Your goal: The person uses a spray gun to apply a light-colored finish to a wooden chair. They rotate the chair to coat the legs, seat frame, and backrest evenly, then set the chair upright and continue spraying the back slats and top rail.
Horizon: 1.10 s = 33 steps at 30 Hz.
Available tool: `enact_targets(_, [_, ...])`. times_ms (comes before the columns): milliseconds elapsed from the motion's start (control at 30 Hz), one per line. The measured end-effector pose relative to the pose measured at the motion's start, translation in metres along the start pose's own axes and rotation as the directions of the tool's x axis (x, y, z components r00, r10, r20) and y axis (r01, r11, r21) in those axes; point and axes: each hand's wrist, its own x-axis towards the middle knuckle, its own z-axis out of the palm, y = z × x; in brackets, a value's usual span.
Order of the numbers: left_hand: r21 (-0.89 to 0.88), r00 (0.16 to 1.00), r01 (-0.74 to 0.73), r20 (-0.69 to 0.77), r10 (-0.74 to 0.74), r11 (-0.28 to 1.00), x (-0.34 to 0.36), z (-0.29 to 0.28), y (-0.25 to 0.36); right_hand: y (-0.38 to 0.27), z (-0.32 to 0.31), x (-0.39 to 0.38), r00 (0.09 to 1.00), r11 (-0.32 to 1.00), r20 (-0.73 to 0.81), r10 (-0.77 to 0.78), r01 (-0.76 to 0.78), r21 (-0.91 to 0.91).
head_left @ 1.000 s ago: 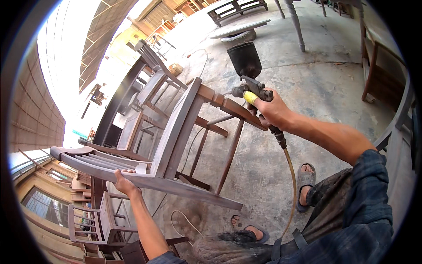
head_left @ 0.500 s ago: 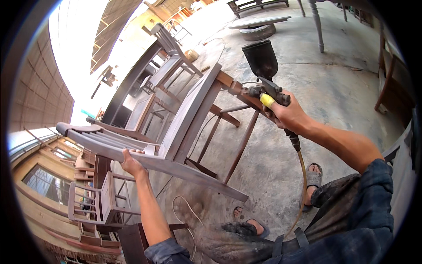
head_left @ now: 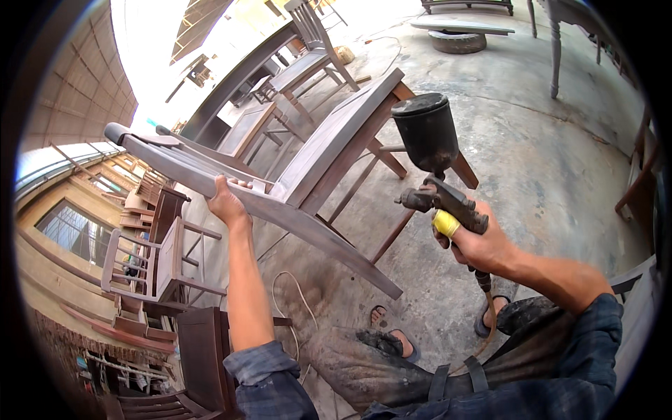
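The left hand [head_left: 229,203], fingers curled, holds the tilted chair [head_left: 329,161]; before it, the right hand [head_left: 483,241] wraps the spray gun [head_left: 453,201], cup [head_left: 425,133] hiding part of one leg [head_left: 464,170]. Beyond the chair: tyre [head_left: 458,44], second chair [head_left: 299,71].

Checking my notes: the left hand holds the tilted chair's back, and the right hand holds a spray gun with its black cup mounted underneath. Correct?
One slip: the head view shows the black cup on top of the spray gun, not underneath. The rest stands.

Hands [head_left: 229,204] on chair [head_left: 343,150] and spray gun [head_left: 453,201]
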Motion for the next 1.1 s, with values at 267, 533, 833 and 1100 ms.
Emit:
enact_targets(267, [-0.003, 1.0, -0.009, -0.006, 0.009, 1.0, -0.008, 0.007, -0.001, 0.01, 0.013, -0.004, 0.994, 1.0, 0.106, 0.008, -0.006, -0.025])
enact_targets(533, [0.014, 1.0, 0.007, -0.006, -0.007, 1.0, -0.001, -0.001, -0.008, 0.012, -0.029, 0.019, 0.975, 0.976, -0.117, -0.191, 0.176, -0.13])
enact_targets(833, [0.024, 1.0, -0.015, -0.016, 0.015, 1.0, -0.003, 0.001, -0.004, -0.017, -0.073, 0.038, 0.935, 0.966, -0.308, -0.175, 0.102, -0.239])
enact_targets(1100, [0.009, 1.0, 0.018, -0.006, -0.018, 1.0, -0.002, -0.001, -0.006, -0.003, -0.083, 0.047, 0.885, 0.893, -0.316, -0.343, 0.203, -0.401])
